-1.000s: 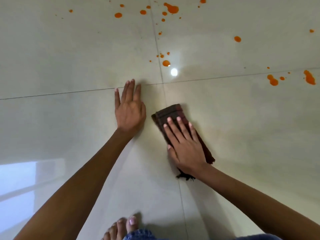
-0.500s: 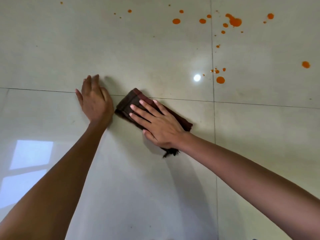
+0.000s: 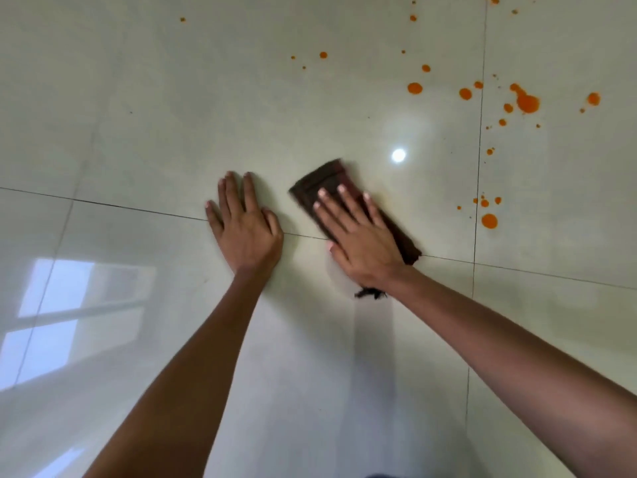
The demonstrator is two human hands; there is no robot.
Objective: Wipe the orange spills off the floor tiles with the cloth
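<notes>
Four glossy pale floor tiles [image 3: 172,115] meet at a grout crossing [image 3: 475,264] right of centre on my feed. The surface is very shiny: a window reflection [image 3: 62,305] sits lower left and a small round lamp glare [image 3: 398,155] lies just beyond the cloth.

The orange spills [image 3: 527,102] are scattered over the upper right, on both sides of the vertical grout line. The biggest blob is far up right. One fat drop [image 3: 489,221] with a few specks lies nearer, right of the cloth and apart from it (none touching it that I can see). A lone speck [image 3: 182,19] sits far up left.

The cloth [image 3: 327,181] is dark brown, folded into a long strip and flat on the floor. It lies diagonally across the horizontal grout line, its far edge blurred, and a frayed end [image 3: 370,293] pokes out below the wrist.

My right hand [image 3: 358,243] lies flat on the cloth, fingers straight and spread, pressing down, not curled round it. My left hand [image 3: 246,229] is palm down on bare tile just left of the cloth, fingers straight, holding nothing, across the same grout line. There is a small gap between the hands. Both bare forearms enter from the bottom edge.
</notes>
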